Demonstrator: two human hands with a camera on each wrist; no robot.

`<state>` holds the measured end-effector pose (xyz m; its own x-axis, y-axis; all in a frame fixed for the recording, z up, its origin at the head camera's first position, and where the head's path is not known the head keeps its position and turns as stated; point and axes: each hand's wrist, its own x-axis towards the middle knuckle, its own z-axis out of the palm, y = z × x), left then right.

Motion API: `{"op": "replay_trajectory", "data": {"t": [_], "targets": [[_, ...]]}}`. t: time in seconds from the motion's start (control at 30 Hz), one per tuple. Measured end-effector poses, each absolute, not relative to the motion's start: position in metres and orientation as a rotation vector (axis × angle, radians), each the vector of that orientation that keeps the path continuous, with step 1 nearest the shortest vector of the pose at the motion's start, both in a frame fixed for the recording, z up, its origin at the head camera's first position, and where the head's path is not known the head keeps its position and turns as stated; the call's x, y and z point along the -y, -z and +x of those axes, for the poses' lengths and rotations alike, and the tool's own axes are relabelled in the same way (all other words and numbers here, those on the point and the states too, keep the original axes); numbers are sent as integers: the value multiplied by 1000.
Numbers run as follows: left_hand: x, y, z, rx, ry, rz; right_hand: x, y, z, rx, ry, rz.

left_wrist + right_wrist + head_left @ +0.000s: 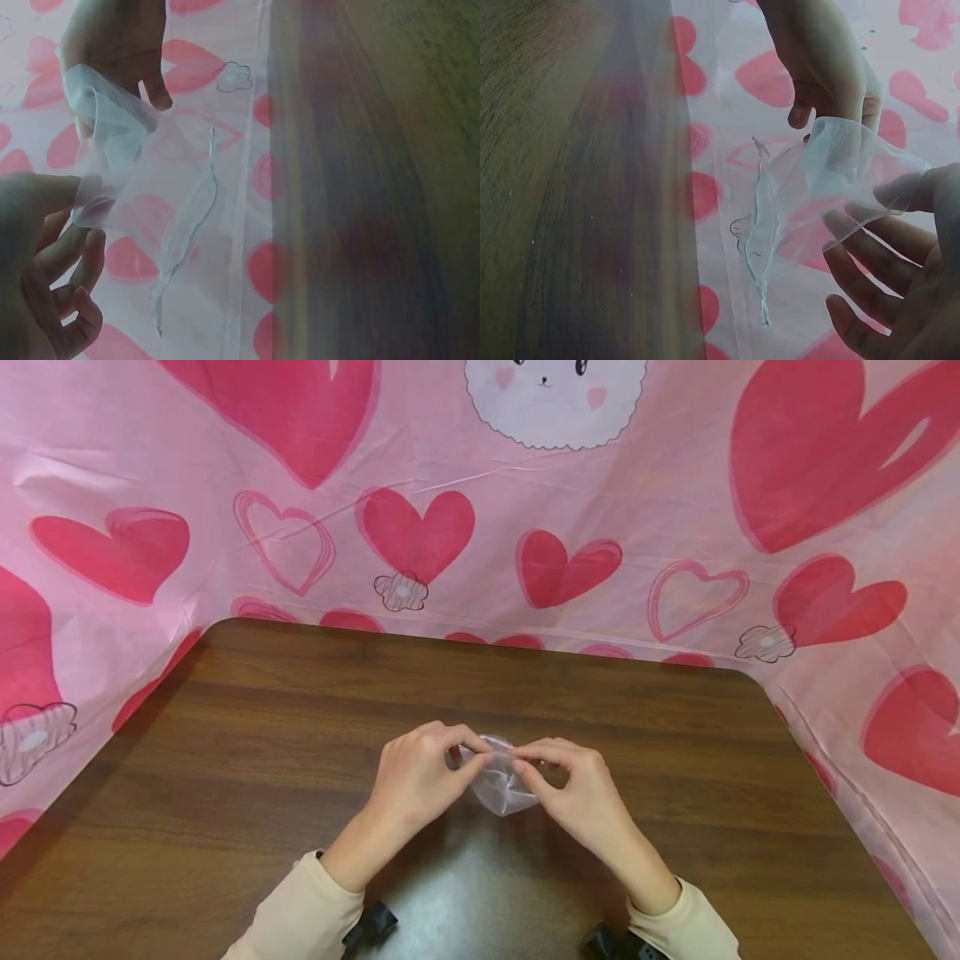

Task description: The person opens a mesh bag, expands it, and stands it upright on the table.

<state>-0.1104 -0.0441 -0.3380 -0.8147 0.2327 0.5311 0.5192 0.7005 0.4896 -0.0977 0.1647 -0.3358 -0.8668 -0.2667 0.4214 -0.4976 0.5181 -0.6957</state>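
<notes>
A small, thin, see-through plastic bag (504, 793) is held up above the table between both hands. My left hand (420, 777) pinches one side of its upper edge between thumb and forefinger. Opposite it, my right hand (581, 789) pinches the other side the same way. In the left wrist view the bag (176, 217) spreads out to a crinkled seam with thin, pointed ends. From the right wrist the bag's film (795, 217) looks clear enough to show the pink cloth through it. I see nothing inside the bag.
A dark brown wooden table (300, 727) lies beneath the hands. Pink cloth with red hearts (570, 568) hangs around its back and sides. Black devices (371, 927) sit at the wrists, by the cream sleeves (303, 914).
</notes>
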Motion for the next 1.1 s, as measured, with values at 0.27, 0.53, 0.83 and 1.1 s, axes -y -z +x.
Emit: {"op": "replay_trajectory", "data": {"t": [0.27, 0.53, 0.83, 1.1], "targets": [[43, 338, -110, 2511, 918, -704, -163, 337, -99, 2485, -1291, 607], [42, 340, -110, 2484, 896, -750, -163, 337, -100, 2460, -1306, 628], [45, 340, -112, 2476, 860, -663, -164, 337, -99, 2510, -1258, 642], [44, 340, -111, 2522, 875, -756, -164, 338, -99, 2511, -1252, 639]]}}
